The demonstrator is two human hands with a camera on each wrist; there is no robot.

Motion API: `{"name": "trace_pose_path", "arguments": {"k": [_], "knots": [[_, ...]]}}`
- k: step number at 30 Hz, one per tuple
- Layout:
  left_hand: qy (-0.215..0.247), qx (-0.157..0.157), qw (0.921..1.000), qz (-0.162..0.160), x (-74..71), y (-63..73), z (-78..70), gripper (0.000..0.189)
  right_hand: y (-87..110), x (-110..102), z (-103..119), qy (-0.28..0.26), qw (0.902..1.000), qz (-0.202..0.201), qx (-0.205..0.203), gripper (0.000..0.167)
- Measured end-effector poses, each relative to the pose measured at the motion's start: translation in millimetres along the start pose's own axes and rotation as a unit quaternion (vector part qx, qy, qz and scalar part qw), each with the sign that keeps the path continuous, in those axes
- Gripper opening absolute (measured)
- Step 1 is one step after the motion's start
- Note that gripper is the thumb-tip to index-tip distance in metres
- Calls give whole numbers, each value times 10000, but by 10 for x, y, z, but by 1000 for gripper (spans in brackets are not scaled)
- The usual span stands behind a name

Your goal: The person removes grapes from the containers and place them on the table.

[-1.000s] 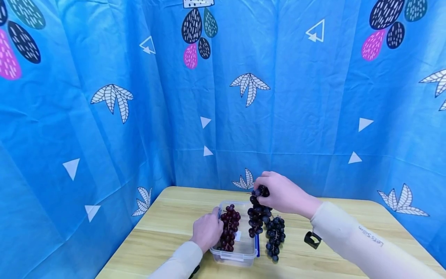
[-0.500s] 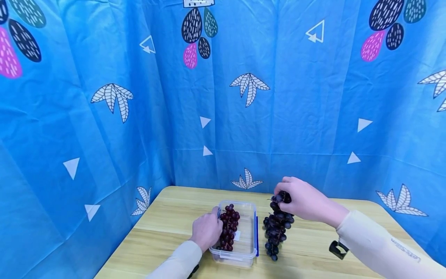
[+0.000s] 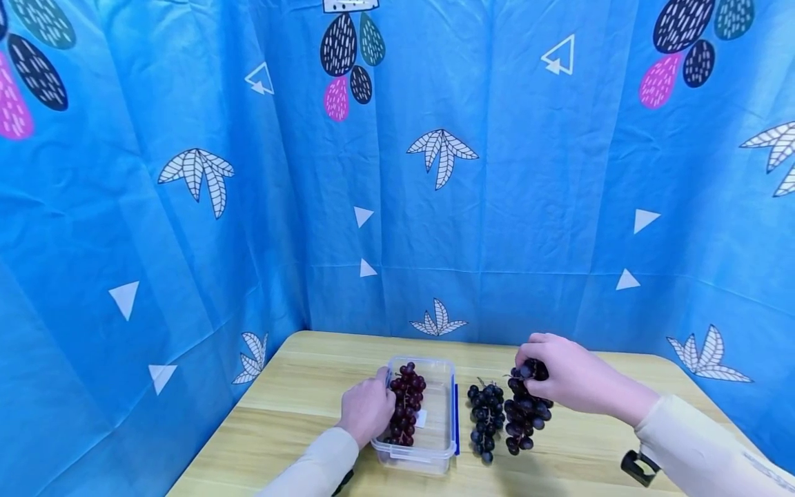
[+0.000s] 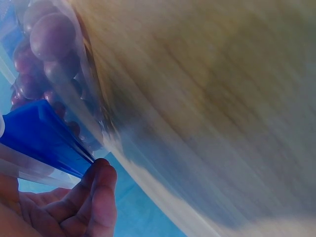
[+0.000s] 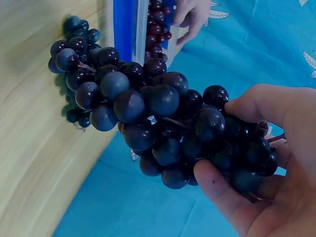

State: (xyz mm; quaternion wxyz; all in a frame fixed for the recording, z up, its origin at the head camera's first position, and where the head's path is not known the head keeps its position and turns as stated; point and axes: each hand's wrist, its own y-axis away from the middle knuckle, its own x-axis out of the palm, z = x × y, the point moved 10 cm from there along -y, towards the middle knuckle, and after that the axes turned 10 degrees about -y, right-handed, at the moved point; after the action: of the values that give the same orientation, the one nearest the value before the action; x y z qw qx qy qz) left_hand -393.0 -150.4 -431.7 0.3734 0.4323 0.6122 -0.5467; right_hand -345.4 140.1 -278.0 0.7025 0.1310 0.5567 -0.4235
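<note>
Right now the right hand (image 3: 574, 376) grips a dark grape bunch (image 3: 524, 411) by its top, fingers (image 5: 222, 195) and thumb curled round the upper grapes; the bunch hangs down with its lower end close to the wooden surface (image 3: 298, 407), touching or not cannot tell; just left of it a second dark grape bunch (image 3: 486, 417) lies flat on the surface, near but apart from the held one in the head view; the wrist view shows the same pair, held bunch (image 5: 163, 123) in front, lying bunch (image 5: 74, 34) behind. Left of both stands a clear plastic container (image 3: 435, 452) with a blue strip along its right edge; a red grape bunch (image 3: 406, 404) lies inside it along the left half, plus a small white label. The left hand (image 3: 366, 411) rests at the container's left wall, fingers curled over the rim beside the red grapes; the left wrist view is blurred, fingertips (image 4: 101, 185) by a blue clip (image 4: 44, 138) of the container. Between the held bunch and the container sit the lying bunch and the blue strip. Blue patterned cloth (image 3: 186, 207) hangs behind and on both sides; a black strap clip (image 3: 636, 467) shows under the right sleeve.
</note>
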Motion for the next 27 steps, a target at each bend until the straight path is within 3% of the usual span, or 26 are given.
{"name": "trace_pose_path", "arguments": {"k": [7, 14, 27], "knots": [[21, -5, 10000, 35, -12, -13, 4, 49, 149, 62, -140, -204, 9993, 270, 144, 21], [-12, -17, 10000, 51, -8, -40, 7, 49, 257, 82, -203, -345, 9986, 407, -9, 21], [102, -65, 9999, 71, -9, 8, 9, 50, 314, 250, -405, -466, 9964, 683, 162, 22]]}}
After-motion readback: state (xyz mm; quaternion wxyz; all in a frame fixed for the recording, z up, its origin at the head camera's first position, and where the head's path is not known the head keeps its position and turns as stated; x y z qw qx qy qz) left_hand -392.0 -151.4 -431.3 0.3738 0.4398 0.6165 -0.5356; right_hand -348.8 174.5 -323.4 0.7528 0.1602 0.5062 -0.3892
